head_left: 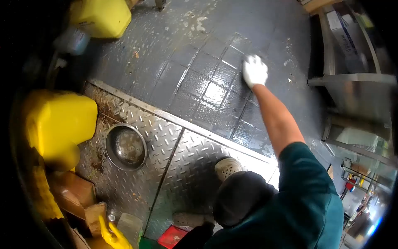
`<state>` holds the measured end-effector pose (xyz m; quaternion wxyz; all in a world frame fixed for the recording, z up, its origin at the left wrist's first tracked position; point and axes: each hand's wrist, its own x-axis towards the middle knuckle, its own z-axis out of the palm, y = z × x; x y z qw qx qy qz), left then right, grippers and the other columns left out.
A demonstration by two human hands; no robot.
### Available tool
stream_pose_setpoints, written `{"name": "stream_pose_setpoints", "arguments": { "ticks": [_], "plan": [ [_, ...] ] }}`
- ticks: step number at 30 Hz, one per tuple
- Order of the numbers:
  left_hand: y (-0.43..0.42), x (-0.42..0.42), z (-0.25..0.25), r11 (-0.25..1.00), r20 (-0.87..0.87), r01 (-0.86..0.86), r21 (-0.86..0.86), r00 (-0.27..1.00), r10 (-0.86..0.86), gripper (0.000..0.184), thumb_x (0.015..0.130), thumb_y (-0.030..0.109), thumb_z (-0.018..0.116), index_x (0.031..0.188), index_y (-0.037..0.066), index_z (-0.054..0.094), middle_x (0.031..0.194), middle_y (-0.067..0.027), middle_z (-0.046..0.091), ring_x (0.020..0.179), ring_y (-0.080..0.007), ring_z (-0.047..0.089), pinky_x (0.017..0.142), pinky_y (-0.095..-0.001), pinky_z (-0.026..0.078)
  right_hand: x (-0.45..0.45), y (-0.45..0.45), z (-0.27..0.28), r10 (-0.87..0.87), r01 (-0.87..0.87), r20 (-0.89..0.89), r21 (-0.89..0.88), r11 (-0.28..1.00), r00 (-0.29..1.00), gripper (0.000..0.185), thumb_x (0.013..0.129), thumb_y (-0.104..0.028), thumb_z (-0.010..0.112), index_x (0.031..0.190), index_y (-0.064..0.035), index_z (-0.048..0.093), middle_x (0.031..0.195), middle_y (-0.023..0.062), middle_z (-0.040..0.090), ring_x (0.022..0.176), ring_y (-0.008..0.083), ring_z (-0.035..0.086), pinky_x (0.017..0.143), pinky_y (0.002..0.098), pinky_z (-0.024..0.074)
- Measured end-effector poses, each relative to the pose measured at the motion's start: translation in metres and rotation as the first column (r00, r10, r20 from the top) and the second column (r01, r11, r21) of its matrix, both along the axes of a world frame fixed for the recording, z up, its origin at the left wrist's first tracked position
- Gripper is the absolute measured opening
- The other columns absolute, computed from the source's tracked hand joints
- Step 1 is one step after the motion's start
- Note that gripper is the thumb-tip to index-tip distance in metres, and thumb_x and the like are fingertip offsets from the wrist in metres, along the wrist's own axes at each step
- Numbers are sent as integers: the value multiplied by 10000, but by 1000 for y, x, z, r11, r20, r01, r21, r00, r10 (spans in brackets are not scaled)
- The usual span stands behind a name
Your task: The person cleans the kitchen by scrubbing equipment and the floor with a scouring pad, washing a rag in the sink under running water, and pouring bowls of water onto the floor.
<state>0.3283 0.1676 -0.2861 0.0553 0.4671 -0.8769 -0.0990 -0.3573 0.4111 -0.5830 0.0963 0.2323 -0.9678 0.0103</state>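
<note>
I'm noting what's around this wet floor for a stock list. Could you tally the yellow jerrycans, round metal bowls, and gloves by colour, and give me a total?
Yellow jerrycans: 2
Round metal bowl: 1
White glove, worn on the right hand: 1
Yellow rubber glove: 1
Total: 5
</note>
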Motion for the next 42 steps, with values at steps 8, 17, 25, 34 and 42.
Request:
{"name": "stream_pose_setpoints", "arguments": {
  "ticks": [8,17,25,34,42],
  "plan": [
    [0,9,-6,1000,9,-23,-18,1000,23,393,1020,91,597,1375,-75,574,1292,-258,651,1133,-352,653,1023,-394,496,165,-251,45,801,-775,275,-225,591,531,321,938,-287,553,1219,-158,640,1340,88,538,1201,366,498,887,521,508],
    [-4,22,-30,993,21,-83,83,996,81,389,1014,62,566,1376,-80,566,1381,-239,611,1235,-367,607,1072,-411,441,139,-48,41,651,-643,175,-108,758,739,304,947,-247,536,1227,-141,592,1395,123,551,1243,387,522,1033,491,485],
    [-7,39,-32,991,-110,-103,80,988,111,394,1015,22,539,1393,-88,546,1363,-225,627,1217,-293,628,1054,-358,464,161,247,-10,-334,336,-32,99,937,942,405,977,-258,477,1349,-138,582,1435,144,518,1261,375,526,1042,509,456],
    [2,56,-32,961,-189,-186,203,956,224,404,1014,-1,538,1413,-64,543,1345,-180,642,1179,-221,633,974,-293,509,270,8,21,344,-345,167,-28,938,924,384,951,-263,557,1308,-121,555,1434,138,507,1277,435,464,953,551,522],
    [2,74,-50,939,-261,-209,274,923,282,426,1049,102,554,1450,-40,521,1463,-169,562,1298,-254,568,1117,-356,417,257,-142,45,748,-748,311,-149,647,586,384,990,-342,556,1315,-137,563,1450,101,485,1302,407,446,806,476,571]
  ]
}}
